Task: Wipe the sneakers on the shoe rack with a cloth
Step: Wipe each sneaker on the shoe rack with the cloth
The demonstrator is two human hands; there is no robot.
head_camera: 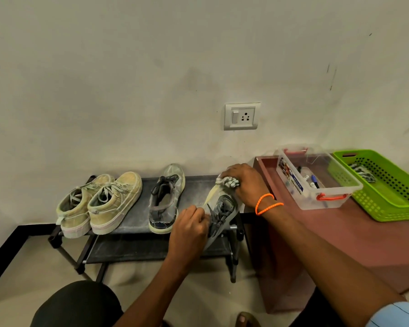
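Sneakers number four on the shoe rack's (137, 228) top shelf. Nearest, the left hand (189, 230) grips a tilted grey sneaker (222, 214) at its laces; beyond, the right hand (242, 182) clutches a bunched cloth (229, 181) against its toe. Its grey mate (167, 199) and two beige sneakers (102, 204) stand leftward. Two containers sit rightward: a clear box (316, 175) holding pens, a green basket (387, 185) holding another cloth (363, 172).

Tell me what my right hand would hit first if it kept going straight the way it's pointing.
Probably the wall. The right hand grips the cloth at the toe of the tilted sneaker, pointing up-left toward the back of the rack. Nothing shows in between, though depth is unclear.
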